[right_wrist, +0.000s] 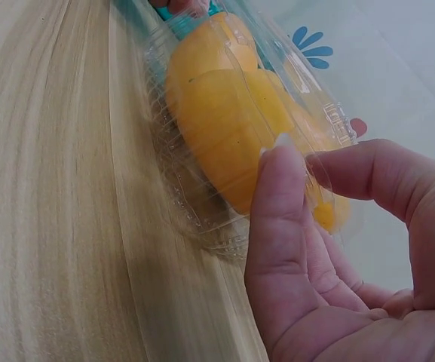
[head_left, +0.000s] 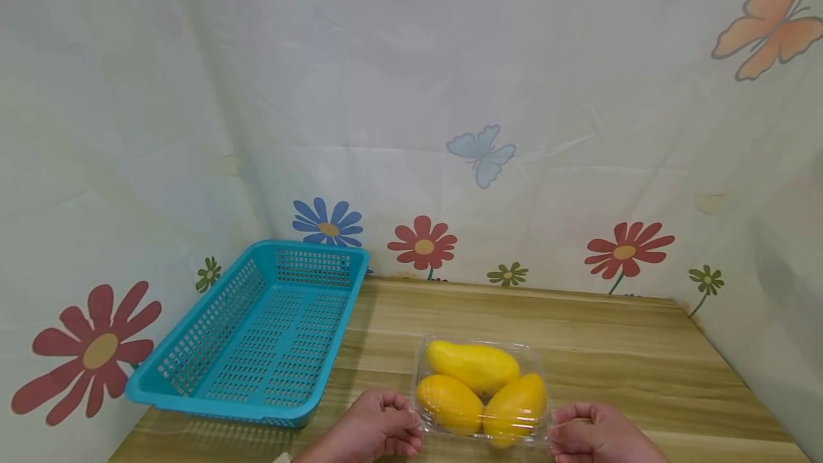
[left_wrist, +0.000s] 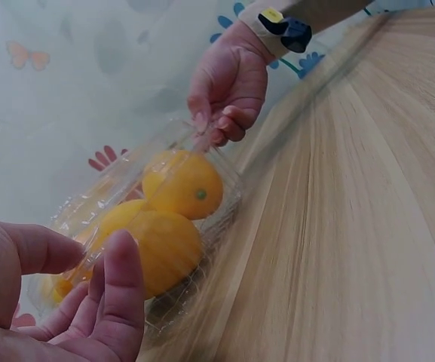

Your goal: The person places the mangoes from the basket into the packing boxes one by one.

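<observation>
A clear plastic clamshell box [head_left: 532, 354] holding three yellow mangoes [head_left: 472, 366] is at the front of the table. Its lid lies over the fruit. My left hand [head_left: 379, 426] pinches the rim at the box's left front corner; thumb and fingertips meet the plastic in the left wrist view. At the right front corner, my right hand [head_left: 594, 434] pinches the rim between thumb and index finger, seen close in the right wrist view. In both wrist views the mangoes [left_wrist: 164, 249] show through the plastic. Whether the box base touches the table cannot be told.
A blue-green perforated plastic basket [head_left: 257, 334] stands to the left, with no contents visible. The wood-grain table [head_left: 617, 349] extends behind and right of the box. Behind it hangs a pale curtain [head_left: 411, 91] printed with flowers and butterflies, which also runs along both sides.
</observation>
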A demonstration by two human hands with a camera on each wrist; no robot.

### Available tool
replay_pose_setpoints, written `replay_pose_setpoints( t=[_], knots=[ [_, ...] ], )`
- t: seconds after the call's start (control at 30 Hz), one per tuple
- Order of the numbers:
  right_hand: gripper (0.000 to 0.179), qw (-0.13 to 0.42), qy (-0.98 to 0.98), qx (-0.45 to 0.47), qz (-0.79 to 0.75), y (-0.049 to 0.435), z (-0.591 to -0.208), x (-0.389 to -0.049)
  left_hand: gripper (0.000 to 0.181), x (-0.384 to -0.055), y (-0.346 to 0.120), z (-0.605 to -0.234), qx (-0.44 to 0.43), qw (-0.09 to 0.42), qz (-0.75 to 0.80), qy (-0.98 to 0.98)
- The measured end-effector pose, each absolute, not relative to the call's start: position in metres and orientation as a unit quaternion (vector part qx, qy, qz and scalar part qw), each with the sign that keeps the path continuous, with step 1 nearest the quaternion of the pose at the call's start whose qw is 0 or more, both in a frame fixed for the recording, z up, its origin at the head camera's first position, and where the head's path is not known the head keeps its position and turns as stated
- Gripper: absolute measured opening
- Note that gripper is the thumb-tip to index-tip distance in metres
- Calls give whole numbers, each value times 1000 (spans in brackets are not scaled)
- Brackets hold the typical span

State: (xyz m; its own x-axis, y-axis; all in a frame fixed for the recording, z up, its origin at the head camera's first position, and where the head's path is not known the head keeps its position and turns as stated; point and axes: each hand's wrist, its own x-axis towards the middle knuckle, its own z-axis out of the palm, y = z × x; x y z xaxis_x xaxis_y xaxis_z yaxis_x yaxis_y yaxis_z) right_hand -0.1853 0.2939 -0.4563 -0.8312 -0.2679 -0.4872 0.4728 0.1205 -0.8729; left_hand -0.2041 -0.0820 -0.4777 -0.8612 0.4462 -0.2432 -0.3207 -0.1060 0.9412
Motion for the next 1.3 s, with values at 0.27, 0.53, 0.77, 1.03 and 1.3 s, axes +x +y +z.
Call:
replay_pose_setpoints(
  t=[0.27,0.53,0.77,1.03,1.3],
  knots=[
    [23,281,697,58,-657,295,-457,-186,9,-204,-82,-477,52,257,744,614],
    [21,286,698,48,-655,296,-460,-187,11,-204,-81,-477,45,256,747,611],
    [24,287,701,37,-651,297,-460,-187,13,-204,-81,-478,45,257,750,608],
    [24,285,700,36,-653,297,-461,-188,11,-205,-83,-479,53,264,752,601],
    [25,284,697,33,-657,299,-465,-189,11,-204,-83,-478,49,274,752,597]
  ],
)
